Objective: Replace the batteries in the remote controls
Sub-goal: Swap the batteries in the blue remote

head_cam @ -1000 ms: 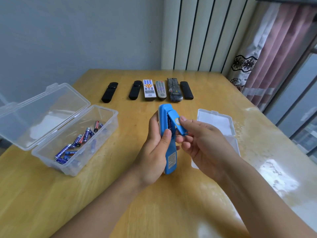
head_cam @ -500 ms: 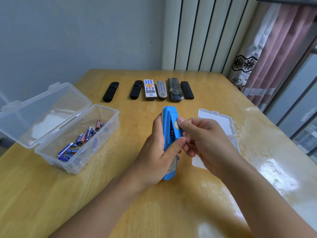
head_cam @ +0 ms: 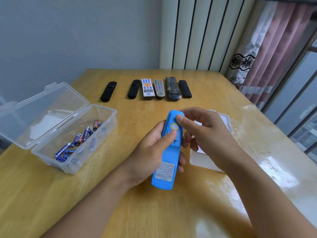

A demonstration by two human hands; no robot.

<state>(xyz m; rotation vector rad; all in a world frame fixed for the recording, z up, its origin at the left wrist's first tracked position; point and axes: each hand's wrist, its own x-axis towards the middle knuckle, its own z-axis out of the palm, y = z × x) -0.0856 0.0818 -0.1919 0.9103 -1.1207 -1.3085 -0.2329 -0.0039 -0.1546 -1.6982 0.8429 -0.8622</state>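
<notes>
Left hand [head_cam: 151, 152] gripping blue remote [head_cam: 167, 157] back-up above the desk [head_cam: 120, 194], thumb on battery cover, right hand [head_cam: 204, 133] fingers [head_cam: 181, 120] pinching its top end

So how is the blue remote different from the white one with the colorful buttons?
The blue remote is held up in both hands, left hand and right hand; the white remote lies on the table in a row with others. The blue remote shows its back, with a label sticker; the white remote faces up, showing buttons. Both are long and slim.
</notes>
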